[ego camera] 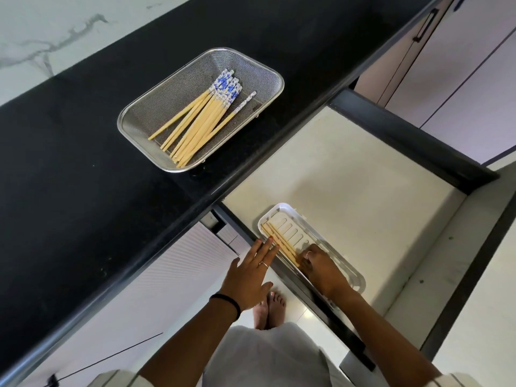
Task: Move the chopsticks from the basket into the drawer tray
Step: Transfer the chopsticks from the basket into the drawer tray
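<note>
Basket (268, 76) on the counter (83, 177), up and left of both hands, still has a bunch of chopsticks (201, 121). Left hand (251, 275) is flat, fingers spread, holding nothing. Just right of it, the right hand (318, 268) grips a few sticks (279, 240) in the tray (293, 216); their near ends are hidden under its fingers.

Black worktop (83, 163) runs diagonally across the left and centre of the frame. Mesh basket (156, 107) sits on it at upper centre, holding a bundle of chopsticks (201, 121), blue-patterned ends toward the upper right. Open drawer (349, 191) at lower right, white tray (287, 212) at its near-left edge. A few chopsticks in the tray (279, 240). Right hand (321, 268) is in the tray, curled over their near ends. Left hand (251, 275), fingers (265, 247) straight, hovers just left of the tray.
</note>
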`<action>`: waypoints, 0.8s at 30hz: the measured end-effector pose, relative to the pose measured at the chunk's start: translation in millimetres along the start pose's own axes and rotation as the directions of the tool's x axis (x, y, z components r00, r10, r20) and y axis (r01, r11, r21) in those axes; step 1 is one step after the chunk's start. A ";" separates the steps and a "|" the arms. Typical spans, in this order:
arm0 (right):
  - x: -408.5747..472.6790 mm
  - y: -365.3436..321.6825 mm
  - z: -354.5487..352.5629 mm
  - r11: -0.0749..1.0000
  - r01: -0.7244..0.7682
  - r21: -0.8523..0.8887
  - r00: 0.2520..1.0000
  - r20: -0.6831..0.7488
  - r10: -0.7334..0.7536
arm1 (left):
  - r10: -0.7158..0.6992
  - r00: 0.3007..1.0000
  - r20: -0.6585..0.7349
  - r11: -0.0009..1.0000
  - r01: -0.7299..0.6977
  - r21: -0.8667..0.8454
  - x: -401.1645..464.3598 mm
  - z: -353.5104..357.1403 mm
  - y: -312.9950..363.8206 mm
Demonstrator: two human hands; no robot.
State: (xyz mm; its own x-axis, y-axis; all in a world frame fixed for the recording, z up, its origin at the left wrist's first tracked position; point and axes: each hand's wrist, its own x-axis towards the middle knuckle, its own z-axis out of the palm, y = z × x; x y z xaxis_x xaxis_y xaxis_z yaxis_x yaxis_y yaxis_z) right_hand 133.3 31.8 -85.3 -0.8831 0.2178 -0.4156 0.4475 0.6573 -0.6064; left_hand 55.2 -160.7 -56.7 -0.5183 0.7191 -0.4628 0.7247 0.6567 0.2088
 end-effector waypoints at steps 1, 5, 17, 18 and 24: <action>-0.7 -0.8 -1.4 1.000 0.002 -0.007 1.000 0.005 -0.002 | 0.002 1.000 0.009 1.000 -0.002 0.003 0.1 -0.8 -0.4; -5.0 -1.3 -5.6 1.000 -0.008 0.008 0.999 0.038 0.007 | 0.018 0.999 0.037 1.000 -0.019 0.009 0.1 -4.5 -2.3; -13.7 -8.0 -32.8 0.938 -0.216 0.270 0.975 0.012 0.221 | 0.069 0.997 0.032 0.998 -0.069 0.000 2.3 -3.1 -9.9; -13.3 -9.7 -40.0 0.936 -0.218 0.277 0.975 0.010 0.224 | 0.075 0.997 0.028 0.997 -0.075 -0.002 2.6 -3.4 -10.9; -9.7 -34.2 -91.1 0.933 -0.125 0.338 0.976 -0.129 0.177 | 0.110 0.994 -0.017 0.994 -0.110 -0.015 4.8 -0.7 -15.7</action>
State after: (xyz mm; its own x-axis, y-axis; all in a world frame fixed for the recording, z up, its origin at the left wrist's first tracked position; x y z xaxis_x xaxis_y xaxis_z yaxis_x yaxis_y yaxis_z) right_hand 113.7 73.0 1.2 -0.8005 0.4222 -0.4253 0.5752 0.3421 -0.7430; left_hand 40.9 -167.4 -61.6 -0.4433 0.7908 -0.4221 0.7706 0.5767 0.2712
